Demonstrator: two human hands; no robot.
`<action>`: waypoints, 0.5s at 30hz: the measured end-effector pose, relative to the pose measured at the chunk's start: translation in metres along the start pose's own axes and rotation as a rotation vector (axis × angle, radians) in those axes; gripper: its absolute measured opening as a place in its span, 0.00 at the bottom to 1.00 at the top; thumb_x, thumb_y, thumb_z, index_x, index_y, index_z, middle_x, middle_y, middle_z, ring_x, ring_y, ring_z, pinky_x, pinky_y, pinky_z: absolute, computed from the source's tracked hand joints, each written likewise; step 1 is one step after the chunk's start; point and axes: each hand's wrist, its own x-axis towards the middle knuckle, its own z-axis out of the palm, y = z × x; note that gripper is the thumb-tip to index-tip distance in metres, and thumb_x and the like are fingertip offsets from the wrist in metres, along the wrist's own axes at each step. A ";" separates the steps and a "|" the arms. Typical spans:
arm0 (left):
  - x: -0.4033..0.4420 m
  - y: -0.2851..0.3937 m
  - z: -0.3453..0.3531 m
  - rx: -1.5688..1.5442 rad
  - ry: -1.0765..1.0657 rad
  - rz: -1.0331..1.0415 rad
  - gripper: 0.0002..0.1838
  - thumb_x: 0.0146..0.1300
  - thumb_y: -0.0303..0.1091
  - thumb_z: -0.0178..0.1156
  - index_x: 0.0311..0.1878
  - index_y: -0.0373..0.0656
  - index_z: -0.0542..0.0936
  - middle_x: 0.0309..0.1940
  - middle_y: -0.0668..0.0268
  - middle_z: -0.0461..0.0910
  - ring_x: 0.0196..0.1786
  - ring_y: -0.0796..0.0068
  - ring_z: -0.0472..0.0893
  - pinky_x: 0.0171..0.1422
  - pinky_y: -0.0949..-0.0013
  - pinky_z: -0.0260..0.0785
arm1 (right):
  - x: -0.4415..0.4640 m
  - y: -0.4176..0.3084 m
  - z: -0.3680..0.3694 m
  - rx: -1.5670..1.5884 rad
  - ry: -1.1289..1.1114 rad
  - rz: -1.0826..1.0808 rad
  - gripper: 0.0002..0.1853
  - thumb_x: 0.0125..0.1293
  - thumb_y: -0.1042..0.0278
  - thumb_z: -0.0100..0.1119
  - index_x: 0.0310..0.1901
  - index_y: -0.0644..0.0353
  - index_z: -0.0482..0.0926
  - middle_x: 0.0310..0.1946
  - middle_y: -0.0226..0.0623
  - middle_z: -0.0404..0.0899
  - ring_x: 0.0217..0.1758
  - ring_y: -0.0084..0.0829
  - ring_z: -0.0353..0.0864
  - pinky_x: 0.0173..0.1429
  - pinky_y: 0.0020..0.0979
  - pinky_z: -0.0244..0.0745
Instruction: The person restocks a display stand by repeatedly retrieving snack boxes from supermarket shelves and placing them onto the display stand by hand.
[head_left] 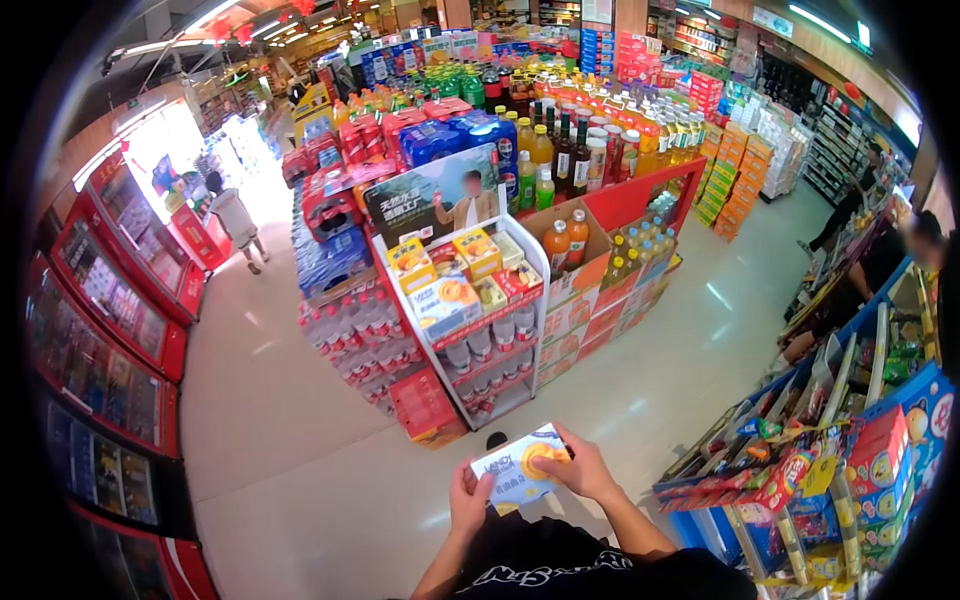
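Note:
Both my hands hold a white and blue box (pixel 515 468) with orange pictures and the word LANDY on it, low in front of my body. My left hand (pixel 468 496) grips its left end, thumb on the front face. On the right end my right hand (pixel 585 470) is closed, with its thumb pressed over the orange picture. Ahead stands a white display rack (pixel 543 300). Its top tray carries several small boxes, among them a similar white and blue box (pixel 443 302) and a yellow box (pixel 478 252). Bottles fill the rack's lower shelves.
Stacked drinks and bottles (pixel 540 145) rise behind the rack. Red-framed fridges (pixel 110 280) line the left wall. On the right stands a snack shelf (pixel 800 480), with people beyond it. A person (pixel 235 215) walks by the bright doorway. Pale floor (pixel 290 480) lies between.

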 end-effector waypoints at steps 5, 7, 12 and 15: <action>0.164 0.058 0.022 0.144 -0.346 0.164 0.46 0.67 0.32 0.71 0.83 0.37 0.56 0.66 0.52 0.79 0.66 0.64 0.81 0.73 0.59 0.71 | 0.112 -0.025 -0.025 0.578 0.096 -0.064 0.28 0.68 0.64 0.74 0.65 0.69 0.78 0.52 0.34 0.86 0.52 0.24 0.85 0.58 0.28 0.80; 0.218 0.105 0.048 0.210 -0.442 0.251 0.50 0.66 0.31 0.71 0.84 0.37 0.52 0.67 0.50 0.79 0.65 0.63 0.82 0.72 0.58 0.71 | 0.159 -0.034 -0.031 0.547 0.169 -0.044 0.24 0.73 0.64 0.69 0.65 0.66 0.77 0.53 0.34 0.85 0.53 0.23 0.83 0.59 0.28 0.78; 0.318 0.147 0.069 0.315 -0.424 0.433 0.55 0.58 0.38 0.78 0.82 0.35 0.53 0.77 0.45 0.61 0.78 0.52 0.66 0.79 0.54 0.61 | 0.279 -0.069 -0.035 0.402 0.293 -0.069 0.22 0.77 0.63 0.64 0.66 0.67 0.77 0.55 0.35 0.84 0.55 0.22 0.81 0.60 0.27 0.77; 0.347 0.156 0.068 0.635 -0.234 0.638 0.53 0.57 0.41 0.79 0.79 0.35 0.57 0.77 0.43 0.57 0.78 0.47 0.63 0.78 0.54 0.62 | 0.344 -0.093 -0.030 0.348 0.332 -0.121 0.22 0.76 0.64 0.65 0.64 0.68 0.78 0.52 0.34 0.85 0.52 0.20 0.82 0.57 0.26 0.78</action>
